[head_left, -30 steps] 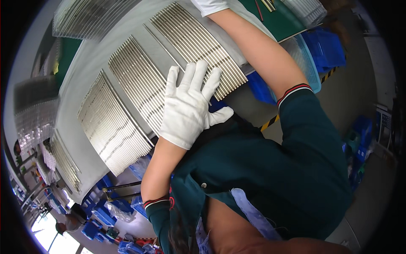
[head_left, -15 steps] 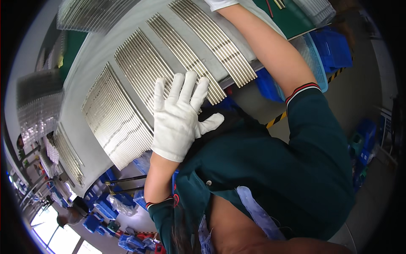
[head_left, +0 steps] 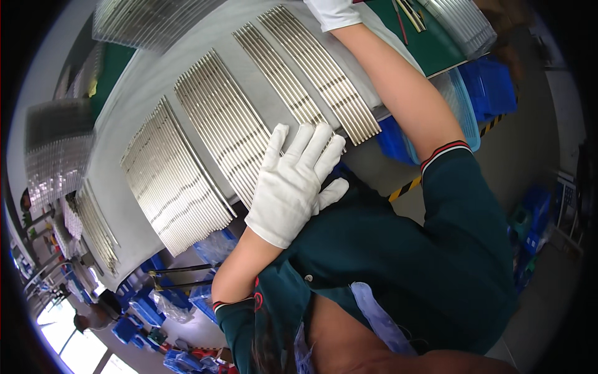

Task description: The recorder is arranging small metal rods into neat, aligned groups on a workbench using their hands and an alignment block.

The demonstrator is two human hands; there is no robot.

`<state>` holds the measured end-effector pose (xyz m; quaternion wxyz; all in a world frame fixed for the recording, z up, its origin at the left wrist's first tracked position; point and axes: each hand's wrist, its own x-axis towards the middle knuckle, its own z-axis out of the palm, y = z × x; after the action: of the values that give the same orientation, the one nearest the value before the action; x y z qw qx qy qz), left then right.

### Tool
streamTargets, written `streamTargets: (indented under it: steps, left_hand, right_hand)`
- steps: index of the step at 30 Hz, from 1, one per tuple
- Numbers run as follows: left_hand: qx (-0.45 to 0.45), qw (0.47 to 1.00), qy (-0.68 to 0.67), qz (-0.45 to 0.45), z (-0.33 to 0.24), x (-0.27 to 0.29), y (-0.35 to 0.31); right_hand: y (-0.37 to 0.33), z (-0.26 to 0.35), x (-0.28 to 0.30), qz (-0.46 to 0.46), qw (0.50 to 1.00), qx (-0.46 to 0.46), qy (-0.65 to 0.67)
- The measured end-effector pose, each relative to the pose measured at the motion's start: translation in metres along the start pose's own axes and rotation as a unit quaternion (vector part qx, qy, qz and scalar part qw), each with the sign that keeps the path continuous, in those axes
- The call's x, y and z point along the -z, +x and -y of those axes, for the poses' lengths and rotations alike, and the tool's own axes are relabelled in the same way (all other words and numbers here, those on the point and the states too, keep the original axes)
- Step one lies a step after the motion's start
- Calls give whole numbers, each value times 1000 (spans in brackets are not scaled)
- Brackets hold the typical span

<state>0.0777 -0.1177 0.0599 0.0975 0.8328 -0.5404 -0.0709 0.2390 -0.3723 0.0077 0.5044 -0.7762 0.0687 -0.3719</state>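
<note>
Slim silvery metal rods lie side by side in separate groups on a grey-covered table. My left hand (head_left: 298, 186), in a white glove, is spread palm-down over the near ends of a narrow rod group (head_left: 274, 68). Close to its right lies another rod group (head_left: 317, 65). A wider rod group (head_left: 221, 112) is left of the hand, its near end partly beside the glove. The widest rod group (head_left: 174, 181) lies farther left. My right hand (head_left: 332, 12), also white-gloved, reaches to the far edge; its fingers are mostly cut off by the picture's edge.
The grey table cover (head_left: 146, 81) bends round the rods. Clear ribbed trays (head_left: 149, 22) stand at the far left, with another ribbed tray (head_left: 464, 25) at the far right. Thin sticks (head_left: 411, 15) lie on a green mat (head_left: 433, 47). Blue bins (head_left: 486, 84) stand beyond the right edge.
My left hand has slid right. The narrow rod group has shifted right with it, closer to the group on its right. The right hand shows slightly more at the far edge.
</note>
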Motion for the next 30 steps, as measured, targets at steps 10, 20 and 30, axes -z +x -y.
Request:
streamTargets:
  steps: [10, 20, 30]
  left_hand:
    - [13, 998, -3, -54, 12, 3, -32]
    - [-17, 999, -21, -29, 8, -6, 2]
    - [45, 998, 34, 22, -1, 17, -10]
  right_hand:
    - [3, -7, 1, -21, 1000, 19, -1]
    - [2, -4, 2, -19, 1000, 16, -11]
    - [3, -7, 6, -18, 1000, 5, -12]
